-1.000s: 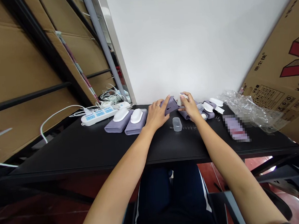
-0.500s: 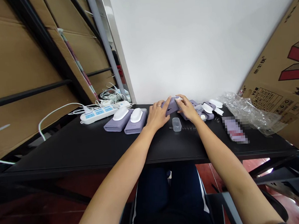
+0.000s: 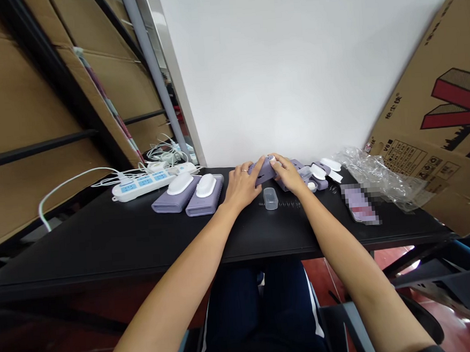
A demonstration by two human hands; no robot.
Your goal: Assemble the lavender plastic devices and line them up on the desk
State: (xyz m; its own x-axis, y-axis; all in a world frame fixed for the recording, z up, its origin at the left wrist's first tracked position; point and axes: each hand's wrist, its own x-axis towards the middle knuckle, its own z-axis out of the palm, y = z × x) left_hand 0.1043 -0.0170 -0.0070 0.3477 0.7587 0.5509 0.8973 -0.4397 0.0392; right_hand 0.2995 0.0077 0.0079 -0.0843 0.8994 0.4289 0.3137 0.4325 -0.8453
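My left hand (image 3: 241,185) is wrapped round the left side of a purple perforated case (image 3: 265,171). At the case's upper right end, my right hand (image 3: 288,173) pinches a small white and purple round piece (image 3: 272,159). A clear plastic cup (image 3: 270,199) lies just in front of the case, with small springs (image 3: 289,205) beside it. Right of my right hand are purple and white parts (image 3: 318,172), partly hidden by that hand. Two purple cases with white oval pads (image 3: 205,186) lie left of my left hand.
A white power strip (image 3: 142,183) with cables lies at the back left of the black table (image 3: 122,243). On the right are a phone (image 3: 360,205), crumpled clear plastic (image 3: 380,174) and a large cardboard box (image 3: 425,130). A white wall stands behind.
The view has shifted slightly, so the table's things sit further left. The held case is tilted a little differently, and my right fingers have moved slightly at the round piece.
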